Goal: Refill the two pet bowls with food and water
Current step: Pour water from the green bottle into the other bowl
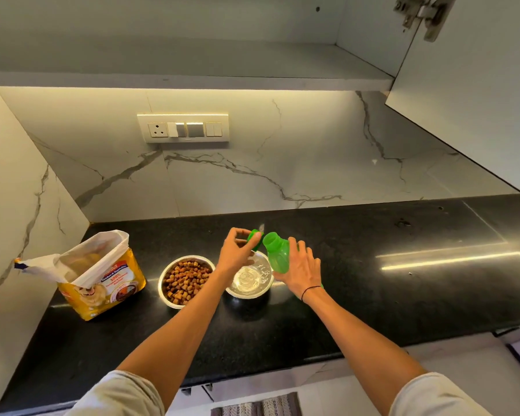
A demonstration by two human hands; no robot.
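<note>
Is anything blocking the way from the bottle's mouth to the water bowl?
Nothing visible. The green bottle, held in the right hand, is uncapped; the left hand holds the cap beyond the water bowl.

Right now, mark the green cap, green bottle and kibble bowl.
green cap (255, 237), head view, on its top, pinched by the left hand.
green bottle (278, 250), head view, on its shoulder below the open mouth.
kibble bowl (164, 276), head view, on its left steel rim.
</note>
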